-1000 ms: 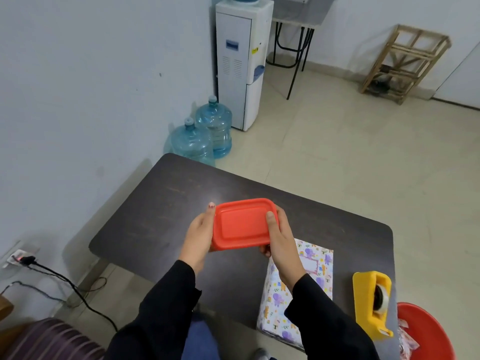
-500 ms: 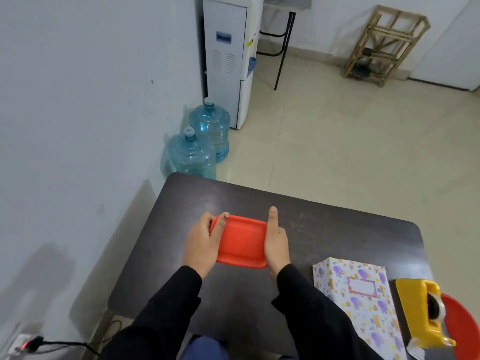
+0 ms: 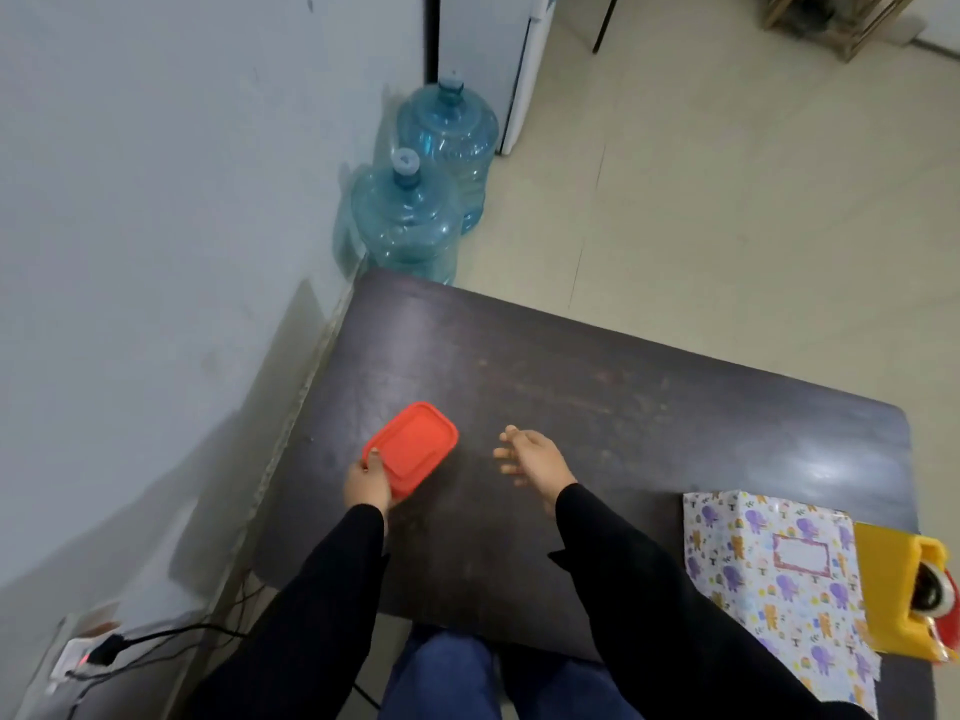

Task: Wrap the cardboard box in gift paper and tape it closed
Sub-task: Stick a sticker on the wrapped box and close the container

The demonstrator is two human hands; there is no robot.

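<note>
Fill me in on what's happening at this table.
A person sits at a dark table. Their left hand grips a red container by its near corner at the table's left side; whether it is set down is unclear. Their right hand is open over the middle, holding nothing. A gift-wrapped package lies at the near right, untouched, beside a yellow tape dispenser.

The table (image 3: 623, 387) looks like dark wood, worn and scuffed, with a dull shine. The lid (image 3: 415, 444) is smooth red plastic, the dispenser (image 3: 888, 589) yellow plastic. The paper (image 3: 769, 579) is printed and slightly glossy. The bottles (image 3: 410, 226) are clear bluish plastic. The sleeves (image 3: 322, 605) are matt black cloth.
</note>
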